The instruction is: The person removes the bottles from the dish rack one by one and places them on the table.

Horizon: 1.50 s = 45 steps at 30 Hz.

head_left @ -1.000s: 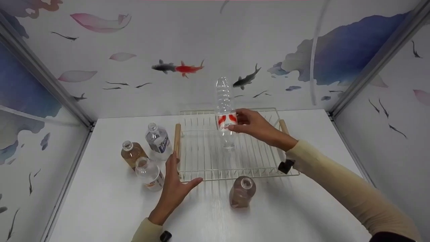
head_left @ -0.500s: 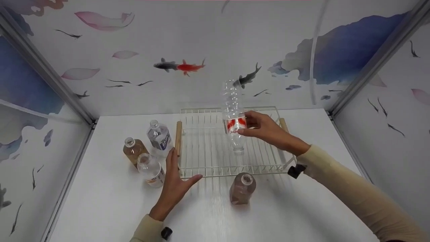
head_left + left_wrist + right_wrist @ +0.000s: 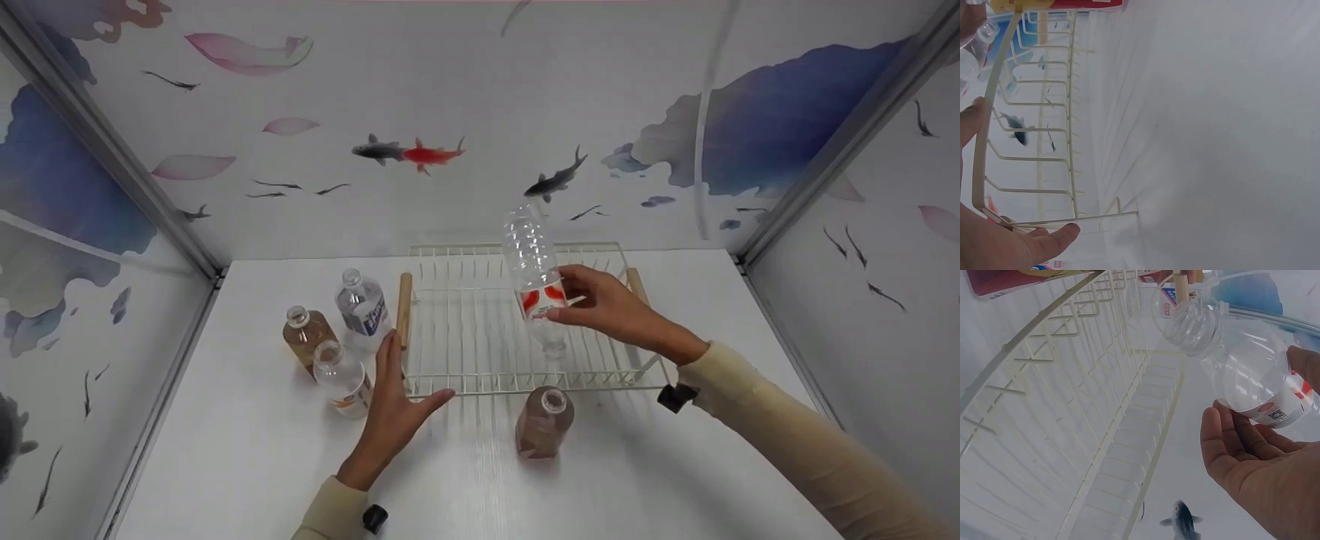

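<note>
In the head view my right hand (image 3: 611, 307) grips a clear plastic bottle (image 3: 529, 247) round its red and white label, above the white wire dish rack (image 3: 480, 382). The bottle is upside down and tilted, its uncapped mouth pointing down. In the right wrist view its neck (image 3: 1196, 329) is clear of the wires, with fingers (image 3: 1216, 439) and thumb on opposite sides of the label. My left hand (image 3: 394, 416) lies at the rack's front left corner, fingers straight and thumb spread. The left wrist view shows fingers (image 3: 1053, 242) touching the wire there.
Left of the rack stand a clear bottle with a blue label (image 3: 361, 304), a brown bottle (image 3: 309, 337) and a clear bottle with an orange label (image 3: 345, 382). A brownish bottle (image 3: 544, 427) stands before the rack. Wooden handles (image 3: 405, 311) flank the rack; a patterned wall (image 3: 480, 97) rises behind.
My right hand has carried the bottle to the right and slightly nearer, and the bottle leans more. My left hand stays at the rack corner.
</note>
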Available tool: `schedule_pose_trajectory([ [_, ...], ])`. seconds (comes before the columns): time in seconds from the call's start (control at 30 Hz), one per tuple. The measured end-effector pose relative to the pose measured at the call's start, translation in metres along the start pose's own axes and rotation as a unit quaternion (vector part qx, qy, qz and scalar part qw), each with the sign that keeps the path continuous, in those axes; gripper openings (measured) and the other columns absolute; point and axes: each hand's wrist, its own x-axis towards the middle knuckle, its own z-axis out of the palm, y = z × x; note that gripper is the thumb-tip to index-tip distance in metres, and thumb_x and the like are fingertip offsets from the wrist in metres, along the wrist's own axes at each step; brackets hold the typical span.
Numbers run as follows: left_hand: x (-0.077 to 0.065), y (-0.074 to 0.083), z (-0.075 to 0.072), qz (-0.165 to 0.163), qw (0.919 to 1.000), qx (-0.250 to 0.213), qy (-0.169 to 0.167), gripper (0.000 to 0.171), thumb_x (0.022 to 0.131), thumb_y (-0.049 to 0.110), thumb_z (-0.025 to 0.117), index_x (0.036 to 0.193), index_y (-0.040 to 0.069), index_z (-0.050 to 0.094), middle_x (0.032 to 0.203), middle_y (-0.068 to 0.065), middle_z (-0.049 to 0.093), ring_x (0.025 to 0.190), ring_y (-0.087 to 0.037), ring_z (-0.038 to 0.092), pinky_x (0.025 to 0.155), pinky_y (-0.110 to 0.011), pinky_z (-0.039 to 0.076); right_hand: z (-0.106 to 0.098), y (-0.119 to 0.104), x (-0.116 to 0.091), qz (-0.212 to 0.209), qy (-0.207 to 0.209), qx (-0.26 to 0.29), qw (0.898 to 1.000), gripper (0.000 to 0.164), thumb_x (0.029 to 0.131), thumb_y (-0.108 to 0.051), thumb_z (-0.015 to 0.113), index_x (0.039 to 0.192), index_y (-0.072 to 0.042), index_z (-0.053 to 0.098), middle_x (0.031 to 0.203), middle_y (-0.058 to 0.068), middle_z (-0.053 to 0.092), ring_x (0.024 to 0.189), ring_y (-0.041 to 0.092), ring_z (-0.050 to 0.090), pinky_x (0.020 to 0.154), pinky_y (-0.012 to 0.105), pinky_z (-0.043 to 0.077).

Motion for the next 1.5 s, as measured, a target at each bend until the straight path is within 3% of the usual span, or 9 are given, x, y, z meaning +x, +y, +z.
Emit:
schedule_pose_trajectory([
  [0.37,0.001,0.002,-0.001,-0.015,0.9998,-0.009,-0.009,0.134,0.085,0.049,0.096,0.177,0.006,0.008,0.183,-0.017,0.007,0.169,-0.039,0.014,0.134,-0.06,0.022,0.002,-0.001,-0.003,-0.043,-0.011,-0.056,0.997,0.067,0.097,-0.023,0.087,0.155,-0.005,0.059,0.138,0.008,0.072,0.126,0.027,0.069,0.104,0.04,0.06],
  [0.6,0.002,0.003,-0.001,-0.008,0.9999,-0.008,-0.012,0.133,0.086,0.048,0.095,0.176,0.005,0.007,0.182,-0.02,0.007,0.168,-0.04,0.016,0.134,-0.06,0.022,0.003,-0.007,-0.005,-0.061,-0.021,-0.077,0.995,0.061,0.097,-0.021,0.087,0.151,-0.005,0.063,0.138,0.006,0.071,0.128,0.027,0.067,0.106,0.05,0.06],
  [0.83,0.004,0.003,-0.001,0.0,0.9999,0.004,-0.01,0.13,0.088,0.047,0.094,0.176,0.004,0.008,0.181,-0.024,0.008,0.167,-0.048,0.015,0.131,-0.067,0.023,0.004,-0.013,-0.008,-0.057,-0.023,-0.098,0.993,0.057,0.096,-0.021,0.088,0.147,-0.007,0.067,0.137,0.006,0.073,0.124,0.027,0.068,0.104,0.051,0.061],
  [1.2,0.003,0.003,-0.002,-0.005,0.9998,-0.002,-0.017,0.131,0.088,0.045,0.095,0.176,0.005,0.007,0.182,-0.021,0.006,0.168,-0.045,0.013,0.133,-0.065,0.021,0.004,-0.017,-0.011,-0.071,-0.028,-0.111,0.991,0.057,0.096,-0.022,0.088,0.147,-0.005,0.067,0.137,0.006,0.073,0.123,0.027,0.069,0.104,0.052,0.06],
  [1.5,-0.002,0.005,-0.007,-0.003,0.9999,0.006,-0.01,0.124,0.09,0.032,0.095,0.175,0.003,0.009,0.182,-0.02,0.008,0.166,-0.044,0.017,0.132,-0.068,0.021,0.006,-0.025,-0.014,-0.09,-0.043,-0.12,0.988,0.056,0.097,-0.02,0.087,0.147,-0.005,0.067,0.138,0.006,0.072,0.122,0.025,0.068,0.104,0.055,0.059],
])
